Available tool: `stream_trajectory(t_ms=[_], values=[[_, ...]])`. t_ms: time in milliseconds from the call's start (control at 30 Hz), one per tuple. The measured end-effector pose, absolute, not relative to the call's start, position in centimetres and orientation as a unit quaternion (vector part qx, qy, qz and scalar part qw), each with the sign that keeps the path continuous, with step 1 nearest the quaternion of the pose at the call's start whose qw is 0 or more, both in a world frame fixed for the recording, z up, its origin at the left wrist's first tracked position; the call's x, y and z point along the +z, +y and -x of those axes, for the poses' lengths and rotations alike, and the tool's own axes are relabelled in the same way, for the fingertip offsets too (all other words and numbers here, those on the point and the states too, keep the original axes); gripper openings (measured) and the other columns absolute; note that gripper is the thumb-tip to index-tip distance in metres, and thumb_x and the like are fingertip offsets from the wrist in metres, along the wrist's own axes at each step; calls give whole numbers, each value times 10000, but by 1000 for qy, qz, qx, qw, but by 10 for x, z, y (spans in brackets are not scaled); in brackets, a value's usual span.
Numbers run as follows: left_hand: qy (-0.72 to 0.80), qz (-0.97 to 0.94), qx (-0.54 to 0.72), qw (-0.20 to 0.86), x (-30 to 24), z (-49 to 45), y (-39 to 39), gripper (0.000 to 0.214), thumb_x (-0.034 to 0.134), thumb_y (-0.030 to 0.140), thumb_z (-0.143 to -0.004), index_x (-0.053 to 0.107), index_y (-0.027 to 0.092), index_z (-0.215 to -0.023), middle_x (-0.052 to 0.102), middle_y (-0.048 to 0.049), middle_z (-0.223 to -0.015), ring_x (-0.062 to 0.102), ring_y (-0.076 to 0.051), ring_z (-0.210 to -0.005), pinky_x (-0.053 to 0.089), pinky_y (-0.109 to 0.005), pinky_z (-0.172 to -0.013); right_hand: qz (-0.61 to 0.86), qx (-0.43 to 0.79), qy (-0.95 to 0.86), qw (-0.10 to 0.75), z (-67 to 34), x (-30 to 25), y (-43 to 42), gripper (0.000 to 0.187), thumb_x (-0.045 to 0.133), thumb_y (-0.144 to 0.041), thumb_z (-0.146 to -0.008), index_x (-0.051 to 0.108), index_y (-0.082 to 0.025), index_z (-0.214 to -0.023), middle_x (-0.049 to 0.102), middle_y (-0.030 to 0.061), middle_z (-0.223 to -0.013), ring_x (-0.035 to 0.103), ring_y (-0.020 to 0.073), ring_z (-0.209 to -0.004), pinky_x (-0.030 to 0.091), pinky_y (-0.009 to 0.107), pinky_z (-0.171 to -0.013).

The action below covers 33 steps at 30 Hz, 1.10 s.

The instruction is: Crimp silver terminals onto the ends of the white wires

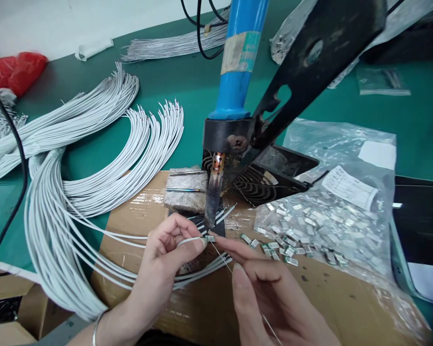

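Between its thumb and fingers, my left hand (166, 257) pinches the end of a white cable (190, 240). A small metal connector (210, 238) sits at that cable end, just below the tip of a blue-handled soldering iron (234, 91) fixed pointing down in a black stand (310, 62). My right hand (270, 288) is closed on a thin solder wire (222, 257), which runs up to the connector. Its index fingertip reaches close to the connector; whether it touches is hard to see. More white cables pass under and behind my left hand.
Bundled white cables (46, 230) fill the left side. A soldering sponge (185, 190) lies behind my left hand. Loose connectors (290, 250) spill from a clear plastic bag (341, 139) at right. Cardboard (202, 312) covers the front of the green table (195, 86).
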State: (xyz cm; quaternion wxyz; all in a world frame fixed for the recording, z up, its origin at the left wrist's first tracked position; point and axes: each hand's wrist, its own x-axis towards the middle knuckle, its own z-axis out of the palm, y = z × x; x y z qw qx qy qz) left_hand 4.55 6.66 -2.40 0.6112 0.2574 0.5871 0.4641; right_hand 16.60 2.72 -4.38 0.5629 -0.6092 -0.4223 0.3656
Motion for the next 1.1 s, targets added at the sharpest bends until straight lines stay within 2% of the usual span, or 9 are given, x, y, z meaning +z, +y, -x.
stream_trajectory(t_ms=[300,667,800,967,1100], values=[[591,-269,469,598,-25,-46,66,132,818,232,-809,710,172,-764,612,5,-713,482,-132,-693,386,-228,-655,601,375,-412,573,-164,-43,27,227,646,-200,-988,608,-233,-767,821,5,-1069,745,108,-893,537,150,-761],[596,-296,468,582,-25,-46,65,122,805,211,-807,705,178,-746,604,10,-692,491,-139,-684,399,-231,-644,600,356,-440,565,-168,-45,27,235,647,-204,-992,619,-217,-758,829,75,-1054,771,166,-853,565,214,-690],[597,-291,470,582,-25,-47,65,127,805,219,-813,704,177,-748,610,7,-697,493,-140,-692,405,-231,-659,602,358,-434,567,-167,-44,28,234,646,-204,-995,617,-219,-764,826,52,-1062,764,141,-860,556,193,-728],[596,-291,459,591,-26,-47,63,137,789,259,-855,699,180,-788,608,-1,-738,492,-147,-724,408,-242,-686,597,361,-436,569,-166,-44,28,230,633,-193,-1000,616,-219,-772,820,60,-1065,761,152,-884,546,201,-701],[597,-293,457,590,-26,-45,63,131,783,241,-854,696,179,-778,599,2,-734,487,-147,-727,406,-242,-695,600,362,-427,571,-166,-43,29,228,654,-184,-980,615,-227,-760,822,36,-1052,756,134,-874,547,187,-757]])
